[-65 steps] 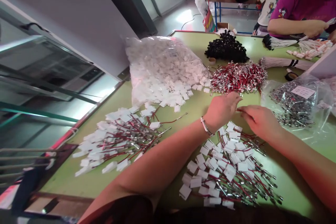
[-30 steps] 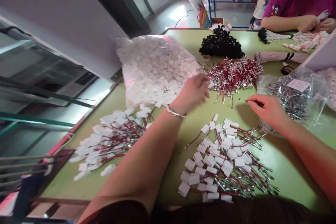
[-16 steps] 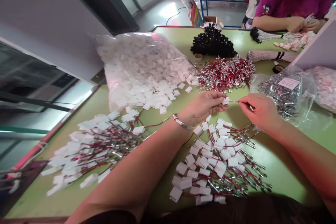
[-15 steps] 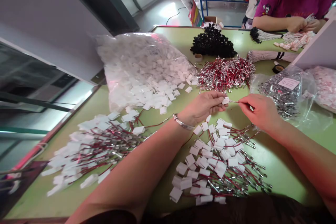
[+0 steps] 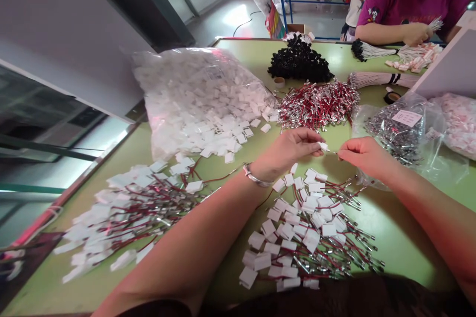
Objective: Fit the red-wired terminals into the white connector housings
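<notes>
My left hand (image 5: 303,144) pinches a small white plastic connector housing (image 5: 323,146) between thumb and fingertips. Just to its right, my right hand (image 5: 359,153) is closed on a short wire (image 5: 333,152) with a metal terminal end, which reaches to the housing. Whether the terminal sits inside the housing I cannot tell. Below both hands lies a pile of white housings with red wires (image 5: 312,237) attached. Behind them is a heap of loose red wires with metal ends (image 5: 318,104).
A clear bag of white housings (image 5: 201,94) spills out at the left. More wired housings (image 5: 122,208) lie beside my left forearm. Black connectors (image 5: 299,62), a tape roll (image 5: 392,97) and a bag of metal parts (image 5: 396,131) stand farther back. A co-worker (image 5: 390,5) handles white wires opposite.
The housing and wire between my hands have tilted, and my right hand has shifted slightly down. The co-worker's hands have moved apart.
</notes>
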Demonstrator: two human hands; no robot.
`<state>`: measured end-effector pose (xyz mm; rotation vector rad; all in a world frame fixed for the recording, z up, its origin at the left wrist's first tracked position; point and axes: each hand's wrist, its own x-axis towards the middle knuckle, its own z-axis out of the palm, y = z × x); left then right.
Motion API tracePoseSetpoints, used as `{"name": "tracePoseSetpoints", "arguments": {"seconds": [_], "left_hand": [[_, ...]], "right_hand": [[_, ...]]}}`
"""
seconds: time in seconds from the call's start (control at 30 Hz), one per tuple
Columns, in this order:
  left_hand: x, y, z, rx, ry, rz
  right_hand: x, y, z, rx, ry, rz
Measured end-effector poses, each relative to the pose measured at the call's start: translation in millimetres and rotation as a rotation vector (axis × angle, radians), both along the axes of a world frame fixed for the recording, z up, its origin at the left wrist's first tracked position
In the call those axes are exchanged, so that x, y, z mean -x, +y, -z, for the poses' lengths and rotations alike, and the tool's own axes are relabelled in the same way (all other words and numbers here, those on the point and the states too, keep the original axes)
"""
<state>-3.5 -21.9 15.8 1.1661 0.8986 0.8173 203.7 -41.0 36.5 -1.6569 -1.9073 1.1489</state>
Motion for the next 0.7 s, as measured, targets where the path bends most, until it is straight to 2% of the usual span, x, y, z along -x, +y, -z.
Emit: {"name": "tracePoseSetpoints", "arguments": {"seconds": [0.13, 0.3, 0.43, 0.6, 0.7], "left_hand": [[-7.2, -5.6, -5.0, -0.123, 0.065, -0.076], [-10.9, -9.6, -7.5, -0.158, 0.092, -0.147], [-12.2, -8.5, -3.8, -0.142, 0.116, -0.097], [-18.6, -9.9, 7.5, -0.11, 0.093, -0.075], [-19.2, -11.0, 10.1, -0.139, 0.121, -0.116]], "right_hand": [[2.3, -0.7, -0.8, 0.103, 0.03, 0.081], [2.9, -1.2, 4.1, 0.114, 0.144, 0.138], [5.1, -3.1, 4.6, -0.003, 0.103, 0.056], [13.4, -8.6, 8.2, -0.15, 0.083, -0.098], [17.2, -9.4, 13.4, -0.173, 0.086, -0.068]]}}
